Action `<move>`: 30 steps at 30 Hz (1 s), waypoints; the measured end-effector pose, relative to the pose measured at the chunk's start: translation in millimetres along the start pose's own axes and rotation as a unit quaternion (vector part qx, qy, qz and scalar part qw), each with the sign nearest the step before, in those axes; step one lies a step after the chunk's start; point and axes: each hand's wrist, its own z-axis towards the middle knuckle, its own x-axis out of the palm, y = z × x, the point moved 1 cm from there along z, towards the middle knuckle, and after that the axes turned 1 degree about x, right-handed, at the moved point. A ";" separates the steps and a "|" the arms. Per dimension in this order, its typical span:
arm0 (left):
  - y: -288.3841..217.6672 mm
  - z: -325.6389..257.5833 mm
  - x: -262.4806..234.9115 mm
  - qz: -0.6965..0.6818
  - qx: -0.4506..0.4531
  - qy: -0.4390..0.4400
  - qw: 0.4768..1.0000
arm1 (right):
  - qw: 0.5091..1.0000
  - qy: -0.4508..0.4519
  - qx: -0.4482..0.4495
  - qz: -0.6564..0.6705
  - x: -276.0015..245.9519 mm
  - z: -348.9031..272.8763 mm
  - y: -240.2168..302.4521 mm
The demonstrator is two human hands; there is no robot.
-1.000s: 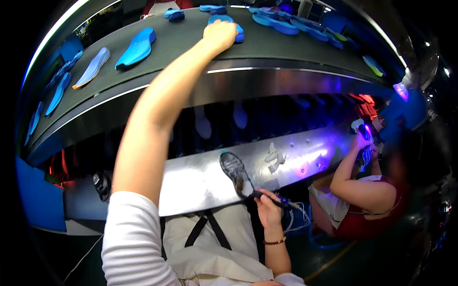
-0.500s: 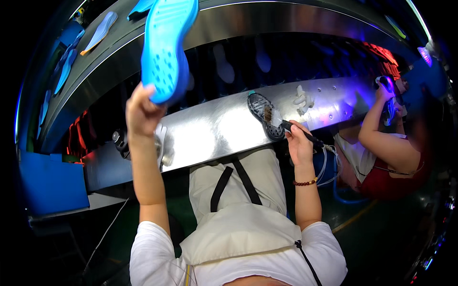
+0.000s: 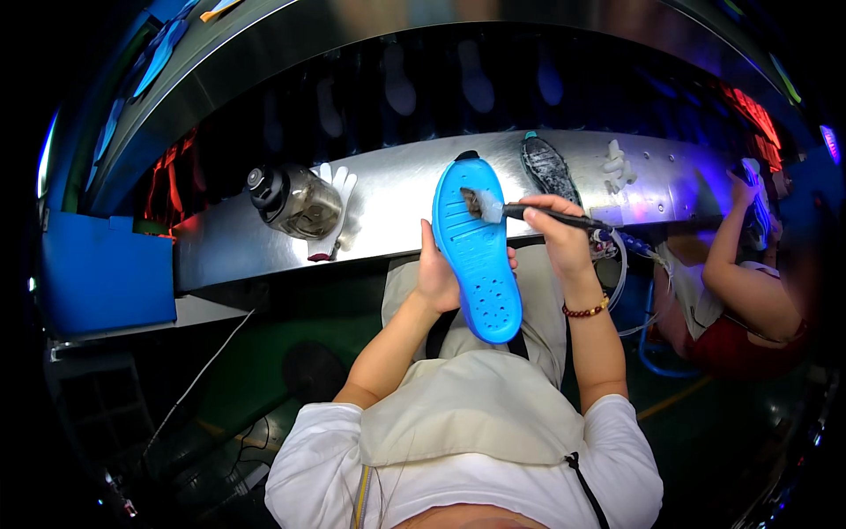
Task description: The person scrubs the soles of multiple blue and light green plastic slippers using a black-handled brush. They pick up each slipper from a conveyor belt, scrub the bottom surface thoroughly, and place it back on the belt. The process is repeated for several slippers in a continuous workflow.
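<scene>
A blue shoe sole (image 3: 480, 256) lies across my left hand (image 3: 437, 275), which wraps round its sides from beneath, the thumb at the left edge and fingertips at the right. Its heel end, dotted with small holes, points toward me. In my right hand (image 3: 564, 236) is a black-handled brush (image 3: 489, 207), gripped near the bristles. The bristles rest on the upper part of the sole; a hose runs from the handle's far end. Beyond the sole, a dark shoe sole (image 3: 548, 166) with a wet-looking surface lies on the metal bench.
The metal bench (image 3: 397, 234) bears a dark bottle (image 3: 304, 203) and a white glove (image 3: 342, 185) at left. White finger cots (image 3: 619, 167) lie toward the right. Behind is a curved conveyor (image 3: 256, 44) with soles. A co-worker (image 3: 740, 238) handles another sole at right.
My left hand has brought the blue sole down from the conveyor to in front of me. My right hand has moved the brush off the dark sole and onto the blue one.
</scene>
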 end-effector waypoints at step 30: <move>-26.4 -5.9 37.2 0.066 0.078 -0.133 0.986 | 0.928 0.328 -0.145 -0.097 35.3 -24.1 65.1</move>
